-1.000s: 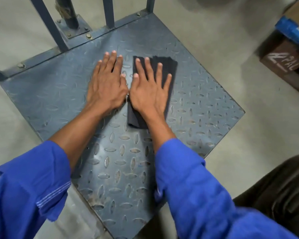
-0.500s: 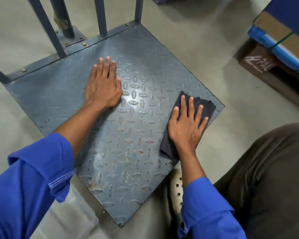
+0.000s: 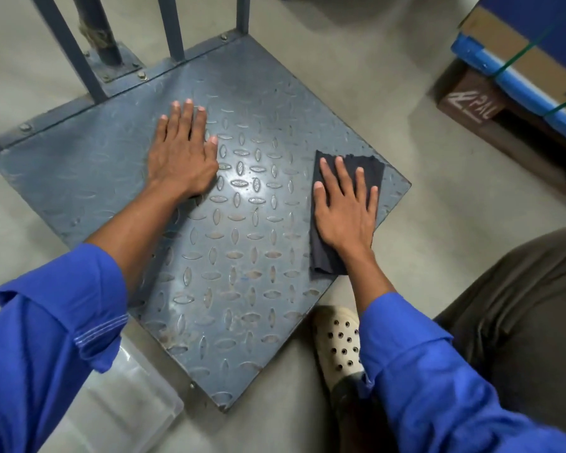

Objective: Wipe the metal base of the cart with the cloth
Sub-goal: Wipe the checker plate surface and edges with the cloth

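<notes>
Nearest, the front corner of the metal base (image 3: 229, 289) shows brownish scuffs, so that part looks unwiped. Further in, the right hand (image 3: 345, 210) presses flat, fingers straight, on the folded dark cloth (image 3: 370, 165) by the base's right edge, while the left hand (image 3: 180, 155) rests open on bare plate near the middle. Towards the uprights (image 3: 174, 27) behind, the plate looks dull; much wiping seems left.

grey-blue diamond-tread metal cart base (image 3: 229, 269): flat on floor, worn | dark folded cloth (image 3: 350, 165): flat near right edge, pressed under right hand (image 3: 345, 212)
</notes>
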Action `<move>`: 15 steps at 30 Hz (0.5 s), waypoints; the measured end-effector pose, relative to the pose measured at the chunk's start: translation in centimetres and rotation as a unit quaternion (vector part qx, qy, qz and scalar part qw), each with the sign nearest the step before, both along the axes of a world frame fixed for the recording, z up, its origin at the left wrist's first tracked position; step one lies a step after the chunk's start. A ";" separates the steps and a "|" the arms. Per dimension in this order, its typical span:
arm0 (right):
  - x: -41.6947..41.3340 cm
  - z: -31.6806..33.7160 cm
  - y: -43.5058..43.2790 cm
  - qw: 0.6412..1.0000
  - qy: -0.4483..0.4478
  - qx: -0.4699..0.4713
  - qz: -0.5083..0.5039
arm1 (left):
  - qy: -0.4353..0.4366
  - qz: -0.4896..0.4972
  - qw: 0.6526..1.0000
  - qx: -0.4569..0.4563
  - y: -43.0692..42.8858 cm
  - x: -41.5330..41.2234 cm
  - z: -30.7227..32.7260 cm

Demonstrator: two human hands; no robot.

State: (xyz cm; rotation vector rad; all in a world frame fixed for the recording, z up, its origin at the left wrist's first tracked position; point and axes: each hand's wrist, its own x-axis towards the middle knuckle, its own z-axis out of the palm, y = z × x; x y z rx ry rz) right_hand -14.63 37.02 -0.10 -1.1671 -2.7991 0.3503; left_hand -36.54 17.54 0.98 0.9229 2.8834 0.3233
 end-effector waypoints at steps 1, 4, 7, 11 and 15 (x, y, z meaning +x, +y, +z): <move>1.4 -0.2 -0.4 1.000 0.001 -0.003 -0.026 | -0.001 0.000 1.000 -0.002 0.0 0.0 0.0; 3.9 -0.7 -4.4 0.998 0.015 0.011 -0.052 | 0.001 0.008 1.000 -0.005 0.5 0.4 0.0; 3.5 -0.7 -7.7 0.999 0.013 0.031 -0.002 | -0.001 0.017 1.000 -0.007 0.8 0.6 0.1; 0.1 -0.2 -6.2 0.996 0.008 0.022 0.086 | -0.002 0.020 1.000 -0.003 1.0 0.6 0.0; -6.3 0.3 -2.9 0.995 0.009 -0.002 0.097 | 0.002 0.021 1.000 0.006 1.0 0.6 -0.2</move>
